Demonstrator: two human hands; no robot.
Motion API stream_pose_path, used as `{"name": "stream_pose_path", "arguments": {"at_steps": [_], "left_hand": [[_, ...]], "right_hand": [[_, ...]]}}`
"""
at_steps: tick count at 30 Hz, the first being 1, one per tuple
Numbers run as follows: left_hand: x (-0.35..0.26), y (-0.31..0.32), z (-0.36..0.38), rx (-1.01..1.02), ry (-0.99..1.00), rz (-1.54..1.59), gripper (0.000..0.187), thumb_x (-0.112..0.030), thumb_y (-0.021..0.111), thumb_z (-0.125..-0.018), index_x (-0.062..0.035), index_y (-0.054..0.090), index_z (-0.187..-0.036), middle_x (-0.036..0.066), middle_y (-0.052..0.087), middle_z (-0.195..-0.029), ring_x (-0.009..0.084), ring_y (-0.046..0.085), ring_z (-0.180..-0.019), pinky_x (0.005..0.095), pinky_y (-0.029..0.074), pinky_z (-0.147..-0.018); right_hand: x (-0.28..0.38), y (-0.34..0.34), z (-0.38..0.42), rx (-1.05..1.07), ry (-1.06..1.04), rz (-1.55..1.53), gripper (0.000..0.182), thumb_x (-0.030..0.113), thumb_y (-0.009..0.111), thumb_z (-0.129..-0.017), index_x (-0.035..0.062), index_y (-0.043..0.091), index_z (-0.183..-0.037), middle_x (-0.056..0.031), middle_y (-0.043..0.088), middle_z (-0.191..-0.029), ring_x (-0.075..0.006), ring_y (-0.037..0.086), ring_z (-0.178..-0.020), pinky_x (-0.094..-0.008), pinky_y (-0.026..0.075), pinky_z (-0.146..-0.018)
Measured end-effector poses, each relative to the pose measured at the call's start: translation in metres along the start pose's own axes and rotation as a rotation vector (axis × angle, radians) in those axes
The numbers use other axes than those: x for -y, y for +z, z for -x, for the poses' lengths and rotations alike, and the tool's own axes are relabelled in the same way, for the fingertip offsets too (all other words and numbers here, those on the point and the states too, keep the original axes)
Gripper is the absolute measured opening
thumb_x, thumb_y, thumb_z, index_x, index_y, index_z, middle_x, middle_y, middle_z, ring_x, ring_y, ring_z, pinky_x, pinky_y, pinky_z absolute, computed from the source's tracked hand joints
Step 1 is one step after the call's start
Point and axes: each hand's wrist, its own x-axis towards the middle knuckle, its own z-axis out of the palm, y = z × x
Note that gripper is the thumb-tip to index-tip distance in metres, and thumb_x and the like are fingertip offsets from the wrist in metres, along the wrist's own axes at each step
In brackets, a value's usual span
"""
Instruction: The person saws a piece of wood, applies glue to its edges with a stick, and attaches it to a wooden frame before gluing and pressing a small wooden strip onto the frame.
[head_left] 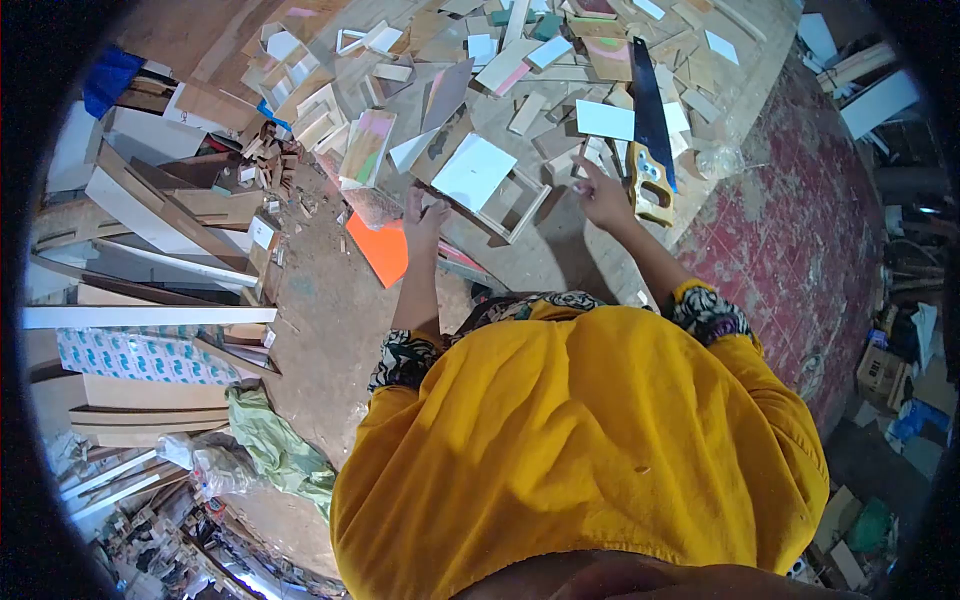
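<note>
In front of me on the work table lies a shallow wooden frame [527, 214], with a white panel [474, 172] covering its left part. My left hand [426, 214] is at the frame's near left corner, its thumb and fingers apart and nothing showing between them. To the right of the frame is my right hand [606, 200], index finger stretched out toward some small wood pieces and no object visible in it. Just right of that hand lies a handsaw [651, 120] with a dark blade and a yellowish handle. A white rectangular board [605, 121] rests left of the blade.
Wood and board offcuts [528, 112] cover the table's far side. An orange sheet [378, 248] is below my left hand. Long boards [150, 317] are stacked at the left, near a green cloth [272, 436]. At the right is a worn red floor [775, 230] and a cardboard box [884, 372].
</note>
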Motion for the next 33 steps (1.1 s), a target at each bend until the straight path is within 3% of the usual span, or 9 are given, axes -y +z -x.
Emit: {"name": "stream_pose_path", "arguments": {"at_steps": [4,10,13,15,17,20,23,31,33], "left_hand": [[-0.002,-0.016,0.01,-0.071,-0.025,0.133,0.052,-0.001,0.053,-0.076,-0.0022,0.039,-0.126,0.013,0.046,-0.12,0.0186,0.058,-0.085,0.0271,0.049,-0.067],[-0.004,-0.037,0.018,-0.057,0.024,-0.065,0.051,0.0,0.052,-0.075,-0.0017,0.041,-0.125,0.013,0.05,-0.116,0.0171,0.057,-0.085,0.0252,0.049,-0.066],[-0.003,-0.04,0.012,0.002,0.111,-0.176,0.051,-0.001,0.052,-0.075,-0.0006,0.041,-0.124,0.014,0.052,-0.113,0.0167,0.055,-0.086,0.0248,0.048,-0.068],[-0.004,-0.04,0.006,0.037,0.156,-0.228,0.051,-0.001,0.052,-0.074,0.0,0.041,-0.124,0.014,0.052,-0.112,0.0167,0.055,-0.088,0.0249,0.047,-0.07],[-0.005,-0.04,0.0,0.087,0.169,-0.25,0.052,-0.001,0.053,-0.074,0.0011,0.041,-0.124,0.015,0.052,-0.113,0.0176,0.054,-0.091,0.0265,0.046,-0.075],[0.001,-0.04,-0.01,0.17,0.238,-0.249,0.053,-0.001,0.052,-0.074,0.0001,0.04,-0.125,0.016,0.051,-0.113,0.0183,0.052,-0.093,0.028,0.044,-0.079],[0.004,-0.045,-0.021,0.25,0.249,-0.359,0.054,-0.001,0.051,-0.074,-0.0013,0.038,-0.126,0.016,0.051,-0.114,0.0194,0.052,-0.095,0.0291,0.044,-0.081],[0.004,-0.049,-0.02,0.314,0.292,-0.361,0.056,-0.003,0.052,-0.072,-0.0027,0.039,-0.127,0.017,0.051,-0.114,0.0213,0.052,-0.096,0.0302,0.044,-0.081],[0.007,-0.051,-0.023,0.325,0.3,-0.371,0.057,-0.003,0.052,-0.071,-0.0029,0.039,-0.127,0.017,0.051,-0.114,0.0217,0.053,-0.095,0.0302,0.044,-0.081]], "right_hand": [[-0.005,-0.008,0.069,0.011,0.154,0.021,0.048,0.008,0.051,-0.075,0.013,0.044,-0.122,-0.0178,0.061,-0.092,-0.0351,0.058,-0.086,-0.0418,0.045,-0.077],[-0.068,-0.007,0.143,-0.497,0.127,0.375,0.073,0.004,0.058,-0.063,0.0048,0.029,-0.13,-0.0223,0.049,-0.115,-0.0382,0.048,-0.104,-0.041,0.04,-0.088],[-0.094,0.01,0.159,-0.67,0.352,0.086,0.066,0.004,0.057,-0.063,0.0039,0.034,-0.125,-0.0181,0.052,-0.109,-0.0334,0.051,-0.097,-0.0409,0.043,-0.082],[-0.084,0.011,0.165,-0.432,0.973,-0.912,0.05,0.003,0.052,-0.07,0.008,0.039,-0.117,-0.0078,0.053,-0.091,-0.0205,0.054,-0.082,-0.0351,0.044,-0.072],[-0.072,0.016,0.168,-0.443,0.924,-1.058,0.033,0.002,0.05,-0.073,0.0095,0.047,-0.105,-0.0037,0.052,-0.081,-0.0161,0.051,-0.072,-0.0313,0.044,-0.066],[-0.107,0.043,0.169,-0.554,0.812,-0.98,0.017,0.003,0.052,-0.077,0.0068,0.059,-0.092,-0.0006,0.053,-0.075,-0.0133,0.05,-0.066,-0.026,0.044,-0.06],[-0.093,0.044,0.182,-0.591,0.71,-0.876,0.019,0.005,0.054,-0.079,0.0036,0.06,-0.097,-0.0005,0.055,-0.075,-0.0128,0.052,-0.065,-0.0252,0.045,-0.06],[-0.095,0.047,0.19,-0.716,0.811,-0.687,0.022,0.002,0.063,-0.071,0.0008,0.064,-0.092,-0.003,0.06,-0.078,-0.0094,0.056,-0.067,-0.023,0.046,-0.057],[-0.095,0.046,0.192,-0.624,0.791,-0.283,0.02,0.001,0.063,-0.069,0.0003,0.064,-0.089,-0.0025,0.06,-0.075,-0.0085,0.054,-0.063,-0.0221,0.044,-0.055]]}}
